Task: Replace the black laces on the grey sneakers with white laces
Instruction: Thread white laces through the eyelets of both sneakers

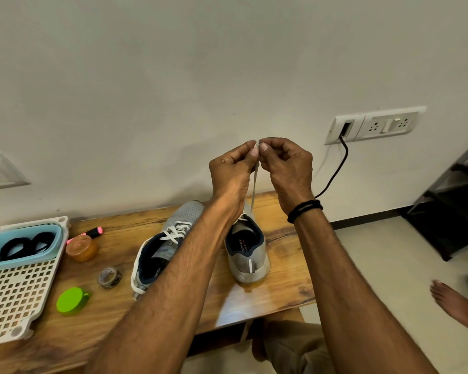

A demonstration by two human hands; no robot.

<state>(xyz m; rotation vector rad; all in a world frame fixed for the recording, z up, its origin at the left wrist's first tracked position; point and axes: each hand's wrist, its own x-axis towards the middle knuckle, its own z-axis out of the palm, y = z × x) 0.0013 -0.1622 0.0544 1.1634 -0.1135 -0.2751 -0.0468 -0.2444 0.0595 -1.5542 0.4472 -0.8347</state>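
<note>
Both hands, left [231,168] and right [287,166], pinch the white lace [254,184] ends together, high above the right sneaker [247,252] on the table [276,282]. I think lacing is finishing; next, even ends and a knot.

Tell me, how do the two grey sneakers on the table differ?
The left sneaker sits slantwise, its white lacing crossed through the eyelets, no hand on it. The right sneaker points its heel at the camera, and its white lace is pulled straight up, pinched by the left hand and right hand. Both are grey with dark linings.
</note>
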